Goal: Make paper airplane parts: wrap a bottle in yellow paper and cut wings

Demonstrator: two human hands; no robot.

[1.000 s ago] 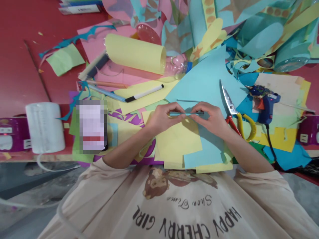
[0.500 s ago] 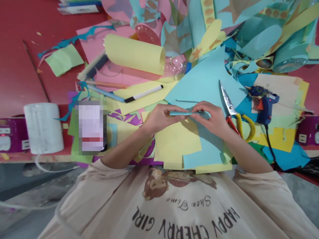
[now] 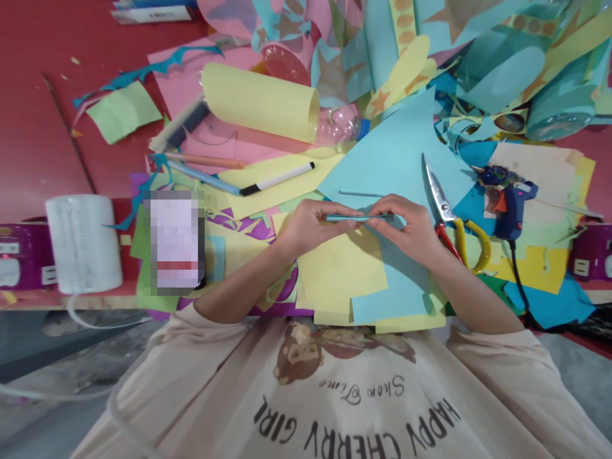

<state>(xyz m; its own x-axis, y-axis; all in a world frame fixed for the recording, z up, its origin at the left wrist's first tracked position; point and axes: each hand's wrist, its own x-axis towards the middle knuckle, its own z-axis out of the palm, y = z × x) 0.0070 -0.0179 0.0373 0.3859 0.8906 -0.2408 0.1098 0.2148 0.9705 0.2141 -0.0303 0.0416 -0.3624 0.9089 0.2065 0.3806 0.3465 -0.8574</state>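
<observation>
Between both hands is a narrow blue paper strip (image 3: 338, 218), held level above the papers. My left hand (image 3: 315, 224) pinches its left part with thumb and fingers. My right hand (image 3: 406, 223) pinches the strip near its right end, the fingertips of both hands almost meeting. Just beyond the fingers, a thin blue paper roll (image 3: 361, 193) lies on a large light-blue sheet (image 3: 396, 146). Right of my right hand are scissors (image 3: 444, 213) with red and yellow handles. Yellow paper sheets (image 3: 339, 274) lie beneath my hands.
A blue glue gun (image 3: 514, 207) lies at the right with its cord toward the front edge. A black-and-white marker (image 3: 277, 179), a yellow paper-wrapped bottle (image 3: 258, 102) and a blurred-out phone (image 3: 174, 242) are at the left. Paper-covered shapes crowd the back.
The blue strip looks slimmer now, pressed or turned slightly between my fingers. Both hands stay in nearly the same place; the view shifts very slightly.
</observation>
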